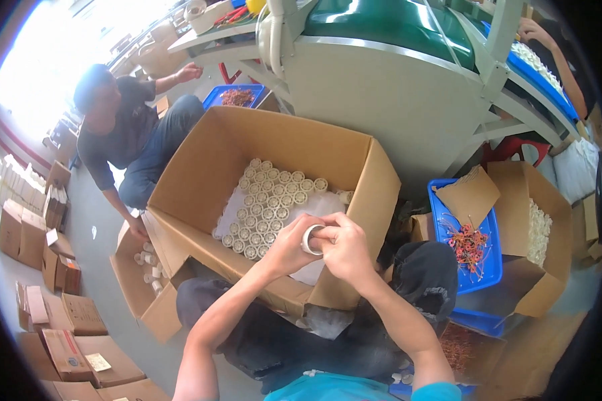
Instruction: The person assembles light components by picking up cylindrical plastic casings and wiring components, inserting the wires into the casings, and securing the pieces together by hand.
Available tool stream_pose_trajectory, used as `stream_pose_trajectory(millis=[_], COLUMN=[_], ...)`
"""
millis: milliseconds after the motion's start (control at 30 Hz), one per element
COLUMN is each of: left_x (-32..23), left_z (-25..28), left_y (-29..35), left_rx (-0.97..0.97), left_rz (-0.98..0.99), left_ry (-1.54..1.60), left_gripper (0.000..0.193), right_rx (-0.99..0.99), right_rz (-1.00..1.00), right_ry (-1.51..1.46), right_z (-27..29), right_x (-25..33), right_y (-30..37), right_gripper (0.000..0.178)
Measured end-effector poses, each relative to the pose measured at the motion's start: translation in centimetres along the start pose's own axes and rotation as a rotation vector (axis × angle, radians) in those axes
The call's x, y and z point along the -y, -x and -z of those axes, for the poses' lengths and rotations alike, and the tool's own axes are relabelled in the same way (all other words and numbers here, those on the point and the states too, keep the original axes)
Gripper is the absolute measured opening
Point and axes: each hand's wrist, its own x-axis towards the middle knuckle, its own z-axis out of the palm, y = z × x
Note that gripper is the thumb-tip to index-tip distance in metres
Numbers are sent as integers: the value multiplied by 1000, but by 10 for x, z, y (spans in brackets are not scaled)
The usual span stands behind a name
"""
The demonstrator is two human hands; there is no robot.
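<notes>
Left hand and right hand were together above the near side of a big open carton, rows of white parts beyond them. Between both sat a white ring, opening rightward; left fingers curled round it, right fingertips bunched at its opening, their grip unclear.

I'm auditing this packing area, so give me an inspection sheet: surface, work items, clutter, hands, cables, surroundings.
Surface: large cardboard box, open, before the person; gray floor visible at left.
Work items: white ring held above the box; round white parts packed close together inside.
Clutter: blue tray at right, a loose cardboard flap lying across it.
Hands: left hand and right hand both grip the ring.
Cables: short red wires heaped in the tray; no power cord made out.
Surroundings: seated co-worker and many cartons at left; green belt beyond.
</notes>
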Motion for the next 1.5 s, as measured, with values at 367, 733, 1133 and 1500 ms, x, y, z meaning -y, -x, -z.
stream_pose_trajectory(millis=[367,733,1133,1500], left_x=[-4,63,138,298], left_z=[97,93,-57,-197], left_y=[-314,-536,-215,-87], left_rx=[-458,-505,-776,365], left_rz=[-482,-333,-577,-104], left_ry=[-217,-500,-342,-723], left_gripper=[67,54,43,58], right_rx=[-317,-288,-472,-432], right_rz=[1,-51,-107,-153], right_ry=[-213,-392,-430,-431], right_z=[62,66,94,72], right_x=[10,10,-11,-2], right_y=[-17,-16,-8,-15], right_gripper=[33,38,39,34])
